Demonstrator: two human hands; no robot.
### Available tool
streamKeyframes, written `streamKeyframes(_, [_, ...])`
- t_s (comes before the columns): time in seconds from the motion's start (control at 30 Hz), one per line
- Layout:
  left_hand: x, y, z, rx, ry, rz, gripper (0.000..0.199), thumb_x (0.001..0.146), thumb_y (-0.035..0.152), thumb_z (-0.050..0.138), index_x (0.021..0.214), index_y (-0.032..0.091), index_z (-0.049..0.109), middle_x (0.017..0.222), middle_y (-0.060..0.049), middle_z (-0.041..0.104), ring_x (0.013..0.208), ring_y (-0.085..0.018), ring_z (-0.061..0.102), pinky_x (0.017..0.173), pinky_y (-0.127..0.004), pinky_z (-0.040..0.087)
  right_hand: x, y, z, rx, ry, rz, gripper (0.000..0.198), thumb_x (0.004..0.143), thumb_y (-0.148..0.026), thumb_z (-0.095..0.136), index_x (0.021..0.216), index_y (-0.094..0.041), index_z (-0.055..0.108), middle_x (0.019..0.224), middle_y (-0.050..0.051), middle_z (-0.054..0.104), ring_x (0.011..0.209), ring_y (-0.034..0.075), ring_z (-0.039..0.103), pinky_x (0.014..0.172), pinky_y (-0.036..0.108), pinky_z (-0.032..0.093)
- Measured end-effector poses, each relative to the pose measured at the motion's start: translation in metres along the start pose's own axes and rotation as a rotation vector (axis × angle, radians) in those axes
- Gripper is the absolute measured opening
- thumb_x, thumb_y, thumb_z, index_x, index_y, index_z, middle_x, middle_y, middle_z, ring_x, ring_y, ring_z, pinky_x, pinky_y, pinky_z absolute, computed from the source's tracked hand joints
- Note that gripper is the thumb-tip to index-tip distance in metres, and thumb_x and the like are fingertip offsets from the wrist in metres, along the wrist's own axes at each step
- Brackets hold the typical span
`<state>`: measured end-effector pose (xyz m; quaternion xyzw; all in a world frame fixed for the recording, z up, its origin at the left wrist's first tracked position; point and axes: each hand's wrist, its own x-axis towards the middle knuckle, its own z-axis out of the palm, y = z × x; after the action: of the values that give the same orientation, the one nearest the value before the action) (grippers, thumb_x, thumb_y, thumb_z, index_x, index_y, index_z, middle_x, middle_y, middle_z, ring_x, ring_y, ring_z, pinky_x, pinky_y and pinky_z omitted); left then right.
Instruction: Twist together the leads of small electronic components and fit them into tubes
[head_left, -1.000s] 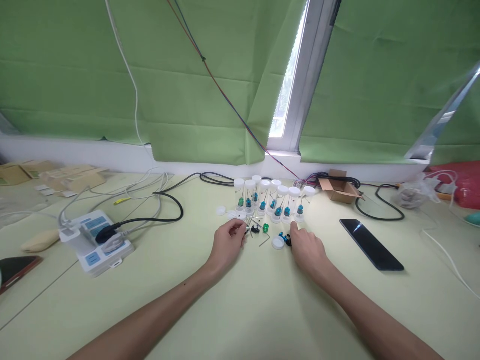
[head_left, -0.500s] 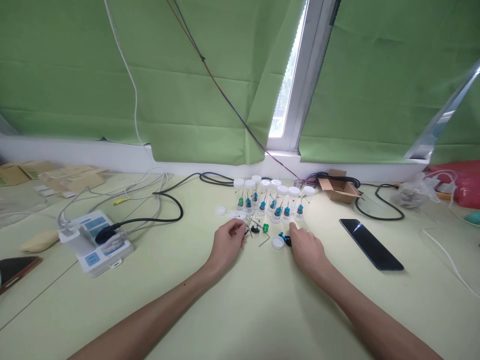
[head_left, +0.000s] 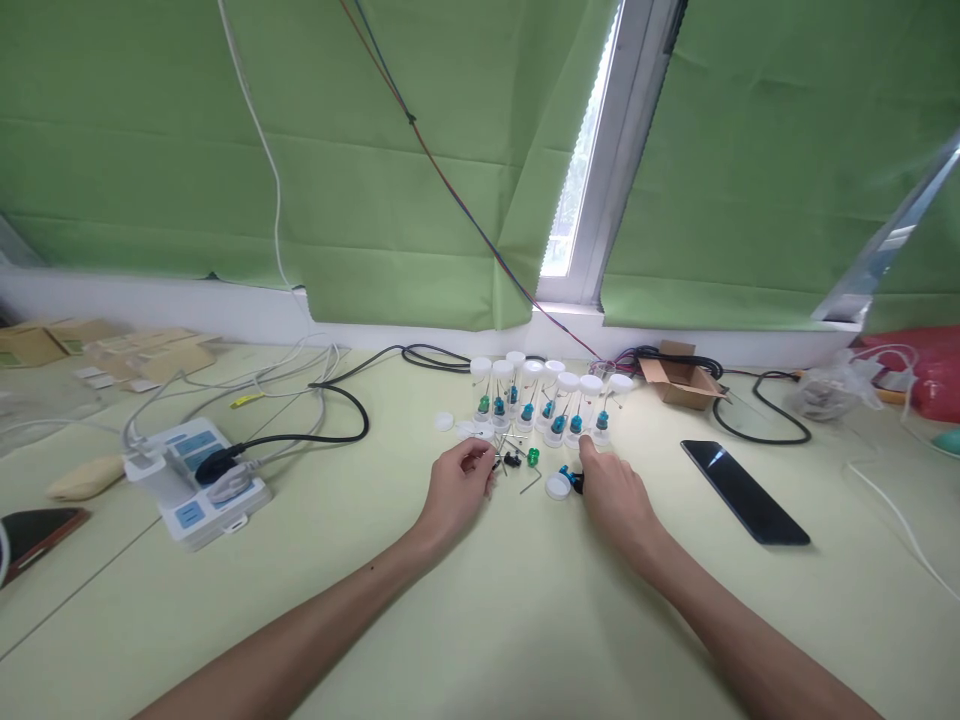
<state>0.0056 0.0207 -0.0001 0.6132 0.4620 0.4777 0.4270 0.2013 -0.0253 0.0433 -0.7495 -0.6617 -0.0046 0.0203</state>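
Observation:
My left hand [head_left: 459, 485] rests on the table with thumb and fingers pinched together beside loose metal pins; whatever is between the fingertips is too small to make out. Close to it lie a small black part [head_left: 512, 459], a green part [head_left: 533, 457] and an L-shaped hex key [head_left: 531, 482]. My right hand [head_left: 619, 497] is curled, fingertips mostly hidden, against a small blue-and-black part [head_left: 576, 482]. A white round cap [head_left: 557, 486] lies just left of that part. Behind both hands stand several clear tubes [head_left: 559, 425] with white caps, holding blue or green pieces.
A black phone [head_left: 745, 492] lies to the right, with a small open cardboard box [head_left: 681, 382] behind it. On the left are a power strip [head_left: 196, 480] with plugs and cables, and another phone [head_left: 41, 540]. Black cables [head_left: 431, 356] run along the wall.
The whole view has shifted slightly. Both hands keep nearly the same place and pose, and the small parts lie as before.

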Motion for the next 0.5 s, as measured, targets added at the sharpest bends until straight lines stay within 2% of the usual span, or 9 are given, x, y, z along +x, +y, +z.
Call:
streamKeyframes(0.07, [-0.002, 0.003, 0.001, -0.018, -0.027, 0.019, 0.024, 0.084, 0.041, 0.058, 0.081, 0.018, 0.063, 0.061, 0.0, 0.058, 0.053, -0.013, 0.052, 0.054, -0.026, 0.044, 0.0, -0.002, 0.005, 0.102, 0.096, -0.103, 0.027, 0.089, 0.001, 0.036, 0.102, -0.015, 0.053, 0.073, 0.008, 0.064, 0.065, 0.021, 0.061, 0.052, 0.026, 0.026])
streamKeyframes(0.13, [-0.005, 0.007, 0.002, -0.041, -0.068, 0.051, 0.022, 0.085, 0.04, 0.058, 0.082, 0.019, 0.064, 0.063, 0.0, 0.058, 0.055, -0.014, 0.053, 0.056, -0.026, 0.045, -0.001, -0.005, 0.013, 0.262, 0.188, -0.217, 0.023, 0.095, -0.007, 0.032, 0.097, -0.017, 0.052, 0.068, 0.004, 0.061, 0.058, 0.018, 0.055, 0.053, 0.025, 0.027])
streamKeyframes(0.23, [-0.009, 0.01, 0.004, -0.054, -0.135, 0.102, 0.02, 0.086, 0.038, 0.057, 0.085, 0.019, 0.064, 0.069, -0.001, 0.06, 0.058, -0.014, 0.055, 0.059, -0.026, 0.046, -0.004, -0.014, 0.024, 0.477, 0.205, -0.339, 0.02, 0.099, -0.017, 0.031, 0.094, -0.019, 0.051, 0.062, 0.0, 0.055, 0.051, 0.016, 0.048, 0.052, 0.024, 0.028])
streamKeyframes(0.37, [-0.01, 0.01, 0.005, -0.054, -0.19, 0.102, 0.021, 0.087, 0.038, 0.056, 0.088, 0.019, 0.065, 0.069, -0.001, 0.061, 0.061, -0.015, 0.057, 0.063, -0.027, 0.047, -0.006, -0.023, 0.036, 0.591, 0.177, -0.397, 0.021, 0.098, -0.02, 0.031, 0.092, -0.02, 0.051, 0.056, -0.003, 0.047, 0.048, 0.015, 0.041, 0.051, 0.024, 0.027])
streamKeyframes(0.5, [-0.009, 0.01, 0.004, -0.074, -0.235, 0.061, 0.02, 0.087, 0.037, 0.058, 0.087, 0.018, 0.064, 0.07, 0.0, 0.061, 0.06, -0.014, 0.057, 0.063, -0.027, 0.047, -0.002, -0.023, 0.041, 0.664, 0.182, -0.377, 0.02, 0.097, -0.023, 0.032, 0.09, -0.02, 0.051, 0.054, -0.005, 0.041, 0.046, 0.015, 0.038, 0.051, 0.024, 0.027])
